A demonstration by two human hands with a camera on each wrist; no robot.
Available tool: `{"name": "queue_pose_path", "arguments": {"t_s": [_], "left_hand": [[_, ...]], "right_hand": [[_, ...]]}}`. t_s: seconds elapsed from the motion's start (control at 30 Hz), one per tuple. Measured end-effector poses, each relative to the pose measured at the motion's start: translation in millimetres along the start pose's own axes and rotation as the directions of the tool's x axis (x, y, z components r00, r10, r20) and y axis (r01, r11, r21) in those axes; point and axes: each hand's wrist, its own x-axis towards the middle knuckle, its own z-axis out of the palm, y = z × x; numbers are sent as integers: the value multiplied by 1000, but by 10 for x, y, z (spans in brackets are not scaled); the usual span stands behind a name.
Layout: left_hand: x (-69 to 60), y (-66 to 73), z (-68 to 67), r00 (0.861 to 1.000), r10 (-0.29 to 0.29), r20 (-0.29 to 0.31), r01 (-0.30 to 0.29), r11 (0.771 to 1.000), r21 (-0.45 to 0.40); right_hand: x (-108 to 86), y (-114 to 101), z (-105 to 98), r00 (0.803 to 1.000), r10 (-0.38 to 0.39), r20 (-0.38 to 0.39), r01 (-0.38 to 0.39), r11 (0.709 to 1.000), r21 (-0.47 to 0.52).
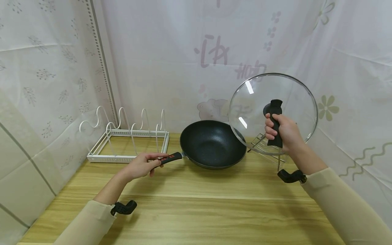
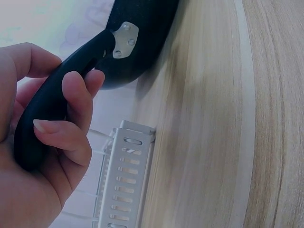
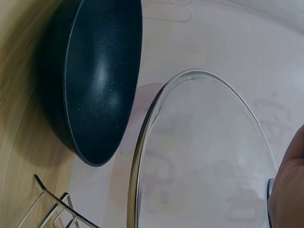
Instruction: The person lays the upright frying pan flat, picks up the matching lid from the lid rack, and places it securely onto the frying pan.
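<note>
A black wok (image 1: 213, 144) stands on the wooden table, its handle (image 1: 170, 159) pointing left. My left hand (image 1: 141, 167) grips that handle; in the left wrist view the fingers curl round the dark grip (image 2: 45, 102), close to the riveted metal bracket (image 2: 125, 40). My right hand (image 1: 286, 131) holds a round glass lid (image 1: 249, 112) by its black knob handle (image 1: 276, 103). The lid is raised and tilted upright, right of the wok and apart from it. In the right wrist view the lid's metal rim (image 3: 137, 175) shows beside the wok's inside (image 3: 102, 90).
A white rack (image 1: 128, 159) with curved wire dividers stands at the back left. Behind the lid sits a small metal wire rack (image 1: 260, 141), partly seen through the glass. Patterned curtains (image 1: 171, 61) hang behind, and pale panels (image 1: 21, 163) border the left side.
</note>
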Motion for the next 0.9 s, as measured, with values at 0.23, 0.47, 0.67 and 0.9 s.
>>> {"name": "queue_pose_path", "arguments": {"t_s": [0.23,0.47,0.67,0.9], "left_hand": [[25,-31,7,1000,-30,-8,30,1000,3],[14,-32,2,1000,-26,-3,26,1000,6],[9,-30,3,1000,-28,0,28,1000,-6],[0,-2,7,1000,-18,1,18,1000,-21]], "right_hand": [[54,20,41,999,41,-2,-41,997,66],[124,89,96,996,82,-22,-80,994,80],[189,163,110,990,139,-39,-135,987,86],[255,256,102,979,202,-30,-199,976,86]]}}
